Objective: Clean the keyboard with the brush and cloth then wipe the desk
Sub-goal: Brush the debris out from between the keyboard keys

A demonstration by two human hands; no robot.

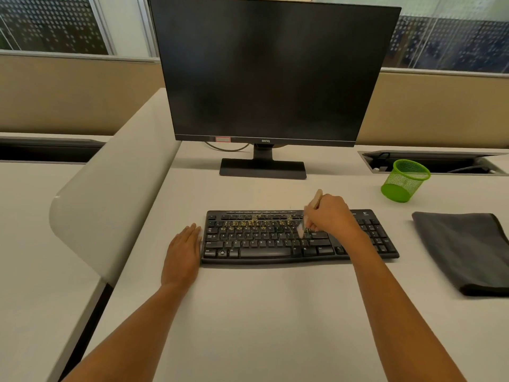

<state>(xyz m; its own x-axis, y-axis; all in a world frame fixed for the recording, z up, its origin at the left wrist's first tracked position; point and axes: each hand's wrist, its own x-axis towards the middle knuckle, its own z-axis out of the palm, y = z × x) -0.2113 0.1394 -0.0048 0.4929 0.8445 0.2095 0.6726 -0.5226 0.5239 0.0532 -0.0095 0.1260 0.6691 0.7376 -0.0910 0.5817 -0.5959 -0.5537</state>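
A black keyboard [261, 244] is seen lying flat on the pale desk [261, 312], roughly midway between the near edge and the far edge, directly in front of the base of a dark monitor [270, 70]. Yellowish crumbs [253, 223] are scattered over the upper key rows, mostly across the left and middle of the keyboard. The left hand [183, 255] is laid palm down on the desk, its fingers straight and held together, with its inner side touching the keyboard's left end. The right hand [330, 219] is curled round a small brush [316, 201], which is gripped low on its light wooden handle; the handle end is seen sticking up and away past the knuckles, and the pale bristles are set down on the keys at the right side of the main key block, just beside the crumbs' right limit. A dark grey cloth [462, 249] is found folded flat near the right edge of the desk, well apart from the keyboard and untouched by either hand. A green mesh cup [405, 180] is placed upright toward the far right of the desk, beside an open cable tray [440, 161] set into the surface. A curved white divider panel [110, 183] is fixed along the desk's left edge.
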